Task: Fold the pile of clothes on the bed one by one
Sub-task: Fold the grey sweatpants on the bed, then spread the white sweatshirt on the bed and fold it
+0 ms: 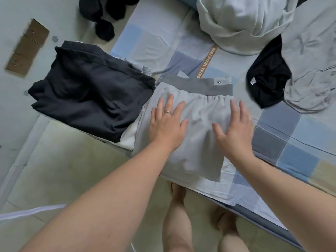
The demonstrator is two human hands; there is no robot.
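Bed (291,135); left hand (166,126), right hand (236,130) on shorts (198,113)

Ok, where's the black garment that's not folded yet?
In the head view, the black garment lies crumpled on the bed, right of the grey shorts, against the light grey garment at the far right.

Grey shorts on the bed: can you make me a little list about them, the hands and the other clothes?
garment being worked: light grey cloth shorts with a darker grey waistband, flat near the bed edge
left hand: flat on the shorts, fingers straight
right hand: over the shorts, fingers spread
folded: stack of dark navy folded clothes, left of the shorts
unfolded: crumpled black garment and pale grey crumpled clothes, right
surface: blue patchwork bedsheet
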